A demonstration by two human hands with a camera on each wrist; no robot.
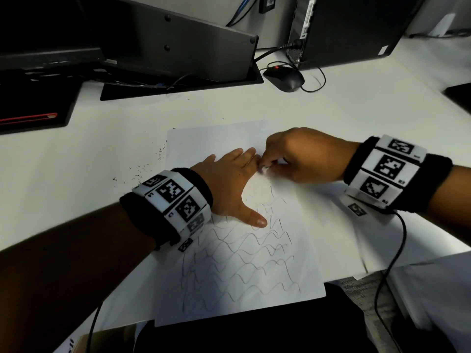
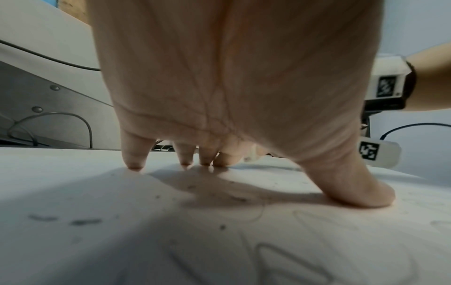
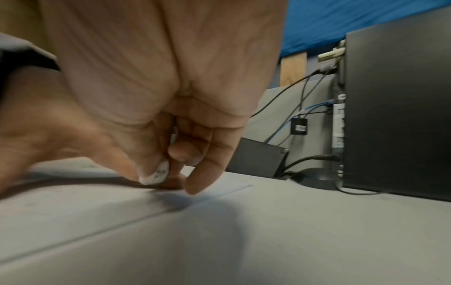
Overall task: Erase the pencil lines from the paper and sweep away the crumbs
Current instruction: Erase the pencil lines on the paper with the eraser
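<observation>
Two hands (image 1: 224,184), flat paper (image 1: 300,271), seemingly white eraser (image 3: 156,174)

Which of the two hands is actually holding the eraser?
The right hand pinches the small white eraser against the paper. The left hand holds nothing: its fingers are spread, pressing the sheet down.

The paper (image 1: 229,284) lay on the surface (image 1: 356,118), its near edge over the surface's front edge. Crumbs (image 1: 142,169) lay scattered left of the paper. The left hand (image 1: 226,189) rested on the paper, with the right hand (image 1: 303,156) just right of its fingertips. Behind sat a mouse (image 1: 284,78), a computer tower (image 1: 356,26) behind it
</observation>
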